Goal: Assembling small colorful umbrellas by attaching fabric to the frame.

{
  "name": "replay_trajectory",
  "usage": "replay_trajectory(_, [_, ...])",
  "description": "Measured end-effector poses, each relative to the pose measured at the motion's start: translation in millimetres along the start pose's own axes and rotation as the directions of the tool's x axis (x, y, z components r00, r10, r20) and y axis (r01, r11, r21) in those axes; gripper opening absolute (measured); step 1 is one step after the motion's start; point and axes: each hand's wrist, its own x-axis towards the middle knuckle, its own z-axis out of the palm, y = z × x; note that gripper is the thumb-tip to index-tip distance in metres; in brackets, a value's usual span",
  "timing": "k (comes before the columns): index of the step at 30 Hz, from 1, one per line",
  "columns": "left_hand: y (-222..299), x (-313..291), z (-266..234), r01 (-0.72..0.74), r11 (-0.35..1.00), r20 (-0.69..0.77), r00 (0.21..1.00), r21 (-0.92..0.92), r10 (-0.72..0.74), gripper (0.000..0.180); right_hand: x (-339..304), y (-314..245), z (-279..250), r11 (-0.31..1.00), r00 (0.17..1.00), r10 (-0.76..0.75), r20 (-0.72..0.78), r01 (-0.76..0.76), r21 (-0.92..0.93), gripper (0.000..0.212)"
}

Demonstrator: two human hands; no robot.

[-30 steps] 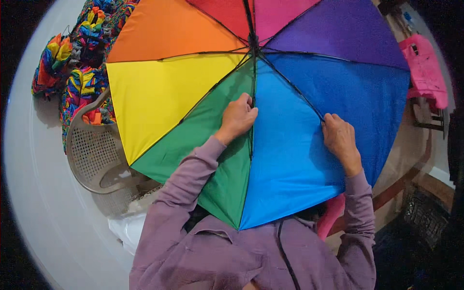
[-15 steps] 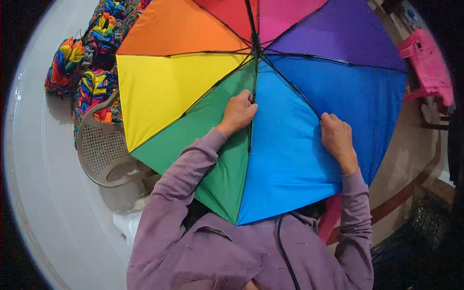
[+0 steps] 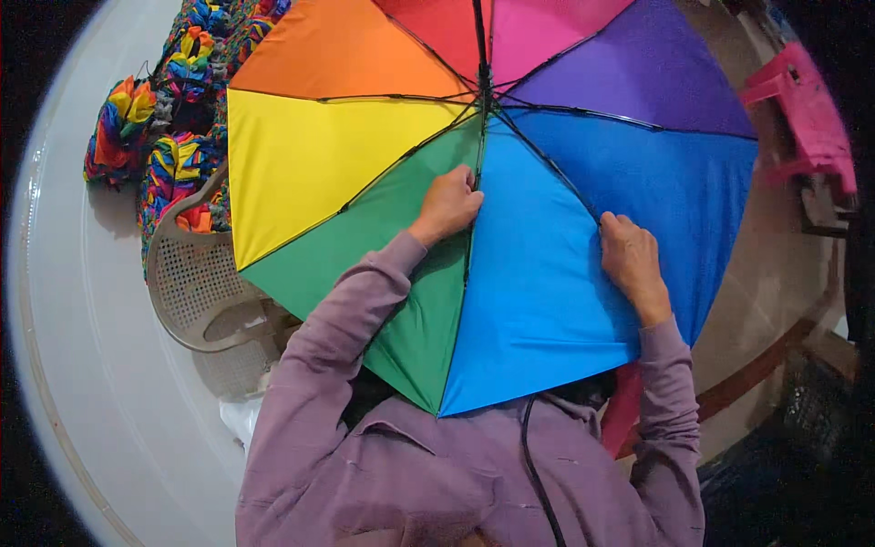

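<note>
An open rainbow umbrella point(image 3: 533, 219) spreads in front of me with its inside and black ribs facing up. Its shaft point(image 3: 481, 46) runs away from me from the hub where the ribs meet. My left hand point(image 3: 447, 205) is closed, pinching the rib between the green and light blue panels. On the rib between the light blue and darker blue panels, my right hand point(image 3: 632, 260) is closed in a pinch too. The near tip of the canopy reaches my chest.
Bundles of folded rainbow cloth point(image 3: 118, 132) lie at the far left, on a white surface point(image 3: 77, 301). A beige perforated plastic basket point(image 3: 196, 273) stands near them, partly under the canopy. At the right is a pink plastic stool point(image 3: 807, 118). A black cord point(image 3: 538, 474) hangs over my front.
The umbrella has turned and shifted slightly; its right edge and near tip sit a little further left. Both hands keep their pinch on the ribs.
</note>
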Motion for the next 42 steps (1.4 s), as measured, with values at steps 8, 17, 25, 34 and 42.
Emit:
replay_trajectory(8, [2, 4, -10, 0.045, 0.999, 0.094, 0.995, -0.02, -0.043, 0.025, -3, -3, 5, 1.0, 0.998, -0.018, -0.054, 0.018, -0.003, 0.004])
replay_trajectory(17, [21, 57, -40, -0.017, 0.986, -0.061, 0.998, 0.163, 0.028, 0.048, -11, -18, 1, 0.999, 0.999, 0.038, -0.036, -0.037, 0.012, 0.006])
replay_trajectory(25, [58, 142, -62, -0.158, 0.987, -0.138, 0.979, -0.031, 0.152, 0.06, -13, -27, 2, 0.999, 0.997, 0.023, -0.069, -0.021, 0.033, 0.005])
replay_trajectory(34, [34, 200, -57, -0.186, 0.982, -0.22, 0.96, -0.041, 0.173, 0.038, -5, -35, 9, 0.998, 0.997, 0.021, -0.08, -0.017, 0.055, 0.005])
replay_trajectory(42, [89, 178, -64, -0.256, 0.966, -0.381, 0.897, -0.037, 0.224, 0.029, 9, -27, 18, 0.998, 0.997, 0.058, -0.049, -0.058, -0.008, 0.006])
